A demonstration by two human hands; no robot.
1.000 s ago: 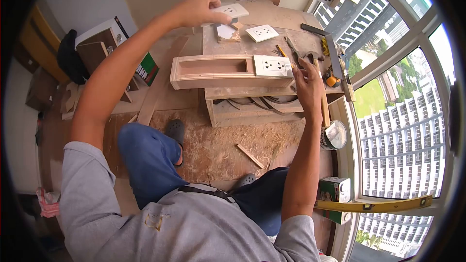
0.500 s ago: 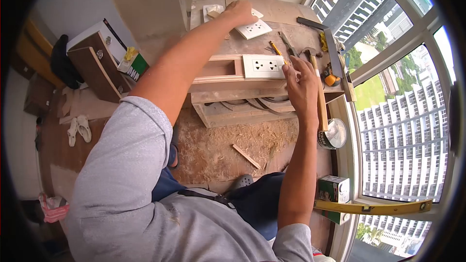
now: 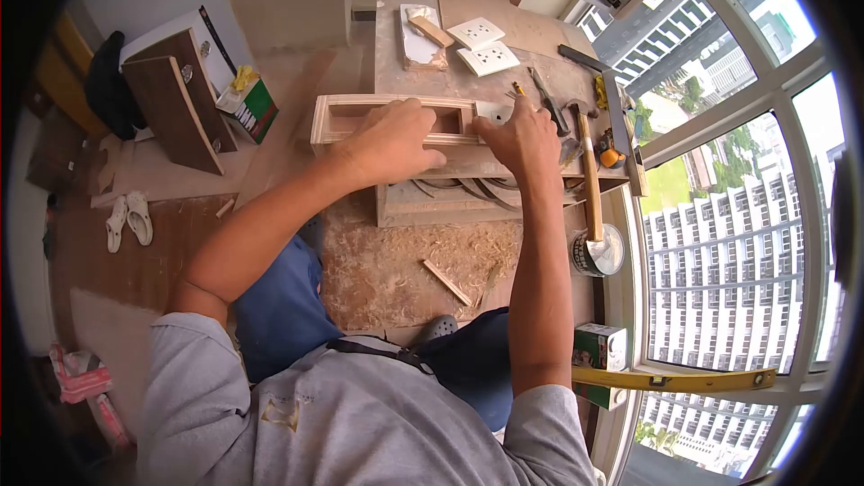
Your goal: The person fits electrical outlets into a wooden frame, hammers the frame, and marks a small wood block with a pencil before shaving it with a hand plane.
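Observation:
A long, narrow wooden box (image 3: 324,119) with a rectangular opening lies across the near edge of the workbench. My left hand (image 3: 393,139) is over its front side, thumb apart from the bent fingers, and nothing shows in it. At the box's right end is a white wall socket (image 3: 492,112), mostly covered by my right hand (image 3: 525,137). The right thumb lies at the socket's left side and the fingers reach over its right side. Farther back, two more white wall sockets (image 3: 489,58) overlap on the bench, beside a white tray-like piece (image 3: 413,45) with a wood scrap on it.
On the bench's right are a hammer (image 3: 589,171), a chisel-like tool (image 3: 547,99), a dark square (image 3: 585,58) and an orange tape measure (image 3: 612,155). Below stands a tub (image 3: 601,250). Shavings (image 3: 396,261) cover the floor; a yellow level (image 3: 675,381) lies at lower right.
My left hand has come back from the rear sockets to the box. The right hand has shifted left over the front socket and now covers most of it. The view has moved slightly.

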